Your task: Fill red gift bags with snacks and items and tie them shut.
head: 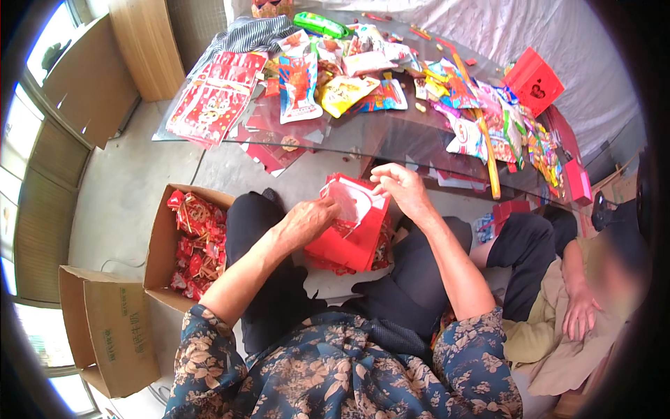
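Observation:
Between my knees stands a red paper gift bag [356, 238] with white cord handles and a pale inside. My left hand [312, 221] is at the bag's left upper rim, its fingertips bent together over the edge; whether they pinch the rim or a handle cannot be told. Over the right side of the opening is my right hand [400, 188], fingers curved and apart, with nothing seen in it. Below the bag, red patterned packaging shows in part. By my left knee, a cardboard box [157, 262] holds several red printed packets [199, 220] tied at the top.
A glass-topped table [408, 136] ahead carries snack packets [345, 94], flat red printed bags [217, 99], a yellow stick [489, 157] and a red heart-marked box [534, 81]. Another cardboard box [118, 335] lies at the left. A person [565, 314] sits close on my right.

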{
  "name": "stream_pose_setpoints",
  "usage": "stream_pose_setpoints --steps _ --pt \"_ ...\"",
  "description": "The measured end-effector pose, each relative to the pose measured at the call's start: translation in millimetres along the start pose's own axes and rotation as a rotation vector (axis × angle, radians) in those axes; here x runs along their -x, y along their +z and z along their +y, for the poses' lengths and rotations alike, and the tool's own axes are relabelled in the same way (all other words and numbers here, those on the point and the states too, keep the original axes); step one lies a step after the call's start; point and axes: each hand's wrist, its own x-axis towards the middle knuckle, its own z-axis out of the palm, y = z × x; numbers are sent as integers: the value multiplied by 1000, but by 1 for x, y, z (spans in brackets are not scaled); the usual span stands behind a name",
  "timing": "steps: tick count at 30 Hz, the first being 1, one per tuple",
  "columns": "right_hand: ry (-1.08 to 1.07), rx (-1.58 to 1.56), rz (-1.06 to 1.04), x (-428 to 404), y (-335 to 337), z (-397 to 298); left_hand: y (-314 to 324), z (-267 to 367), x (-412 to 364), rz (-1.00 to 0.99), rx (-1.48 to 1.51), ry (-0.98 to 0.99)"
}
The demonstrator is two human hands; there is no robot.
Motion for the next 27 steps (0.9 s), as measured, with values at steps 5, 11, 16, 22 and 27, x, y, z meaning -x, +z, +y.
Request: stream_pose_setpoints --steps 5,11,16,22,27 --pt "22 -69 80 -42 8 -6 3 -1 6 47 39 -3" --pt "-62 -47 56 -95 42 -31 8 -3 7 76 50 -15" --pt "-115 98 111 -152 71 -40 5 -6 7 75 137 -30" --pt "4 -190 100 -208 91 -36 -14 7 3 8 185 -90" --pt "105 -557 189 -222 93 -26 -14 7 2 -4 149 -156"
